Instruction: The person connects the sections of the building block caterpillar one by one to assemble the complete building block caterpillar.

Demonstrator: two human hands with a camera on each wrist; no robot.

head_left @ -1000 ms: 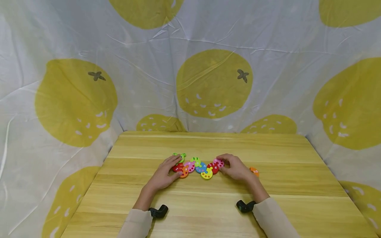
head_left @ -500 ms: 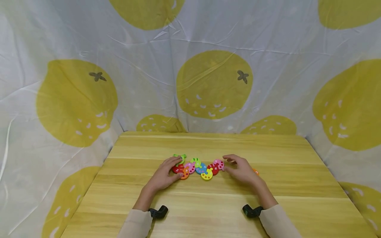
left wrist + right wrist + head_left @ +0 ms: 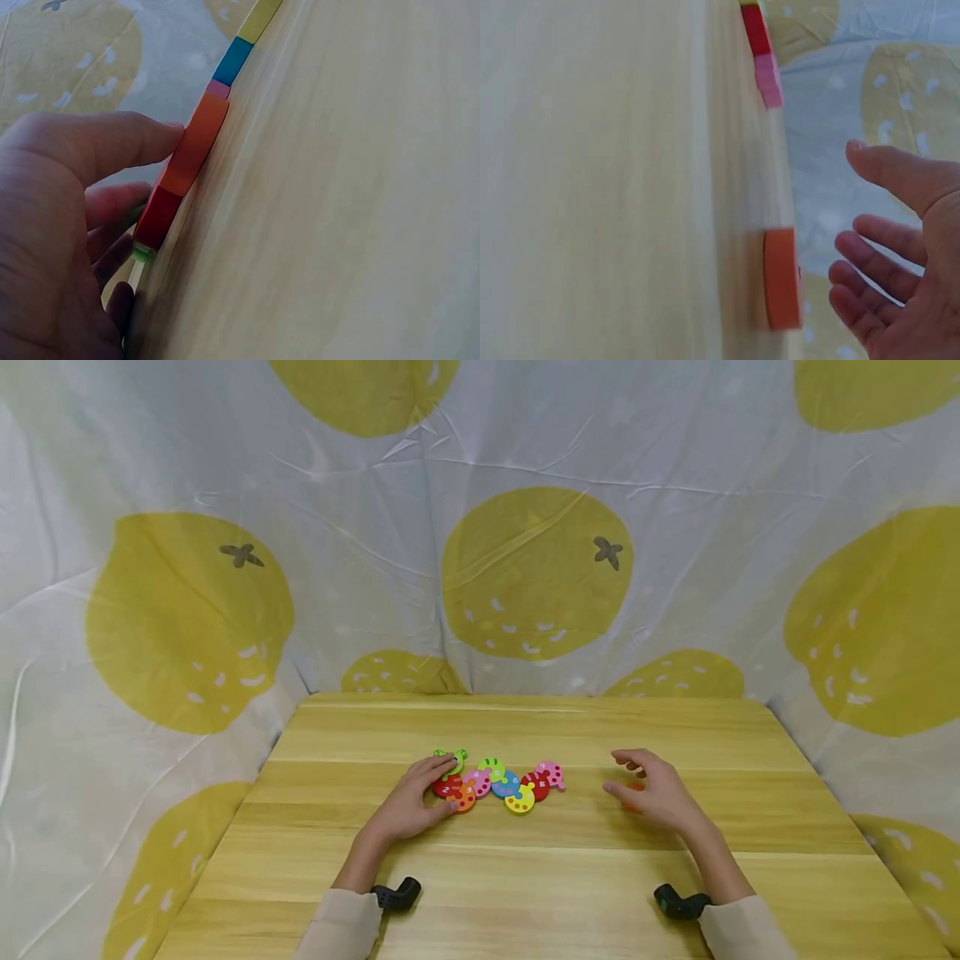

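A caterpillar number puzzle of joined, brightly coloured pieces lies in a zigzag on the table, from a green head piece [image 3: 452,763] to a pink piece numbered 9 [image 3: 551,772]. My left hand [image 3: 408,797] rests on its left end. The thumb touches the orange piece numbered 3 [image 3: 196,146] and the fingers lie over the head piece, partly covering it. My right hand [image 3: 660,789] hovers, thumb and fingers apart, over a loose orange piece [image 3: 781,279] on the table. In the head view that piece is mostly hidden behind the hand.
The wooden table [image 3: 480,885] ends at the back against a hanging cloth [image 3: 360,568] printed with yellow lemons. Black wrist cameras sit on the left wrist [image 3: 397,895] and the right wrist [image 3: 681,903].
My right hand has let go of the pink piece at the puzzle's right end and moved right, over the loose orange piece. The left hand has stayed in place.
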